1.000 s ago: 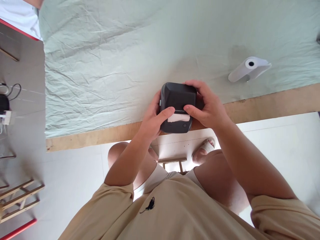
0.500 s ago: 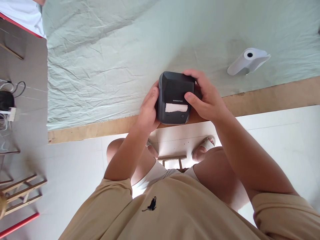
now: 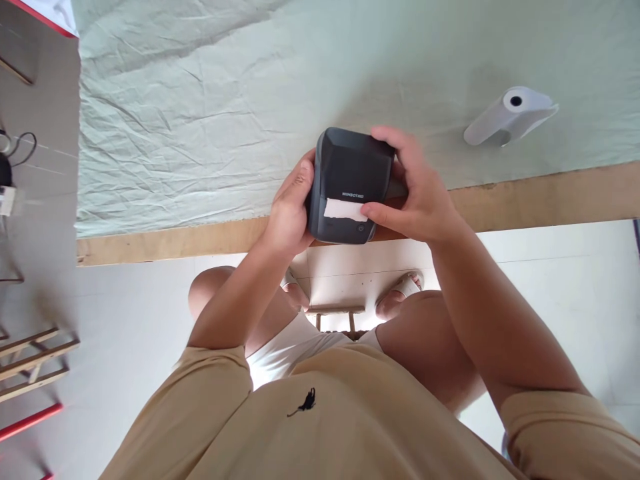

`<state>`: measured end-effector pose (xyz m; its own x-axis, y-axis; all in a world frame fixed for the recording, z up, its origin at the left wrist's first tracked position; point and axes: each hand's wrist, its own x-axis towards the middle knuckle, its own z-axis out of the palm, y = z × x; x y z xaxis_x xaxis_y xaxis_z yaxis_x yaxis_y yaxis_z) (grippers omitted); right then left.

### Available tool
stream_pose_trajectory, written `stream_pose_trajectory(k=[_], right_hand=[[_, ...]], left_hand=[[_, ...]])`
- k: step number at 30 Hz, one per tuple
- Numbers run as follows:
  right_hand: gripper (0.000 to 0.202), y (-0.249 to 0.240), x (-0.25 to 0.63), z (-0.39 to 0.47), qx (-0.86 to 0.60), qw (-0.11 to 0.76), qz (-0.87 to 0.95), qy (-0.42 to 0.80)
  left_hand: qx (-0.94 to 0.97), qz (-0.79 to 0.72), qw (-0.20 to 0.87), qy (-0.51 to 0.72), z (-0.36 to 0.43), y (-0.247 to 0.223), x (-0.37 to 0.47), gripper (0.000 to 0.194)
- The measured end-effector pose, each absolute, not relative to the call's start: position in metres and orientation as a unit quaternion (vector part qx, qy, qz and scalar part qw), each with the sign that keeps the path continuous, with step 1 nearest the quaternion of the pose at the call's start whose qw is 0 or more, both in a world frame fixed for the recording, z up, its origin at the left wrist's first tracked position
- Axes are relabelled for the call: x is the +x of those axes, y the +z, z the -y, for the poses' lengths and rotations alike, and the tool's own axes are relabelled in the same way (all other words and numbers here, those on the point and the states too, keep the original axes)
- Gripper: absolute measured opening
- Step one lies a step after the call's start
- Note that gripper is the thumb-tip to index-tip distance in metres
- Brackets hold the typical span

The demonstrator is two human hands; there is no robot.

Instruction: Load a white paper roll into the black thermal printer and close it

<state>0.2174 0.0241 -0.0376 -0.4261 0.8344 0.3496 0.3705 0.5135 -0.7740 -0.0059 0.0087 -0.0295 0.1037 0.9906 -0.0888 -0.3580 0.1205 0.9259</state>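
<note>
A dark grey label printer (image 3: pixel 354 162) is held over the front edge of the table, its lettered top turned toward me. My left hand (image 3: pixel 291 212) grips its left side, the thumb along the side and the other fingers out of sight beneath. A strip of white paper (image 3: pixel 343 209) with a torn edge sticks out of the printer's slot. My right hand (image 3: pixel 425 197) is at the printer's right side, index finger on the upper right corner. Its thumb tip rests at the right end of the paper strip; the remaining fingers are partly hidden.
On the table's wrinkled pale green cloth (image 3: pixel 200 127), a white paper roll (image 3: pixel 493 123) with a loose end lies to the right. A bare wooden edge (image 3: pixel 540 193) runs along the front. Wooden stool legs (image 3: pixel 37 363) and cables (image 3: pixel 23 150) are on the floor at left.
My right thumb has moved down from the printer's top onto the right end of the paper strip. More of the paper shows now. The view has shifted slightly.
</note>
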Motion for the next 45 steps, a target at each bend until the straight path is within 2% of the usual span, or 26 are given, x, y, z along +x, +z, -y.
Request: stream_pose_trajectory(k=[4,15,17,20,23,26,31,34,36,39,42,45], right_hand=[[0.088,-0.036,0.219,-0.024,-0.407,0.349,0.777,0.331],[0.091,-0.026,0.216,-0.026,-0.435,0.33,0.775,0.32],[0.091,-0.028,0.216,-0.026,-0.432,0.332,0.774,0.324],[0.089,-0.032,0.217,-0.025,-0.422,0.344,0.775,0.32],[0.088,-0.033,0.219,-0.025,-0.414,0.359,0.784,0.292],[0.077,-0.025,0.222,-0.026,-0.401,0.397,0.799,0.209],[0.04,-0.004,0.208,-0.026,-0.418,0.535,0.727,0.101],[0.04,0.005,0.191,-0.029,-0.432,0.626,0.644,0.085],[0.036,0.008,0.184,-0.03,-0.441,0.642,0.623,0.08],[0.016,0.013,0.181,-0.029,-0.465,0.554,0.69,0.038],[0.018,0.018,0.184,-0.02,-0.49,0.388,0.78,-0.023],[0.015,0.024,0.19,-0.012,-0.503,0.263,0.823,-0.008]], left_hand=[[0.413,-0.357,0.65,0.528,-0.015,-0.032,-0.006,0.06],[0.456,-0.36,0.63,0.515,-0.029,-0.058,-0.015,0.086],[0.456,-0.361,0.629,0.517,-0.028,-0.055,-0.013,0.078],[0.429,-0.379,0.626,0.529,-0.022,-0.041,-0.008,0.051],[0.413,-0.372,0.635,0.536,-0.012,-0.025,-0.004,0.036],[0.358,-0.42,0.638,0.537,-0.007,-0.019,-0.002,0.025],[0.353,-0.408,0.669,0.511,-0.007,-0.022,-0.004,0.048],[0.378,-0.392,0.67,0.504,-0.005,-0.022,-0.007,0.048],[0.384,-0.39,0.669,0.504,-0.003,-0.021,-0.008,0.046],[0.4,-0.383,0.672,0.492,-0.002,-0.019,-0.01,0.049],[0.431,-0.374,0.665,0.483,-0.002,-0.019,-0.011,0.053],[0.452,-0.364,0.658,0.481,-0.001,-0.019,-0.012,0.053]])
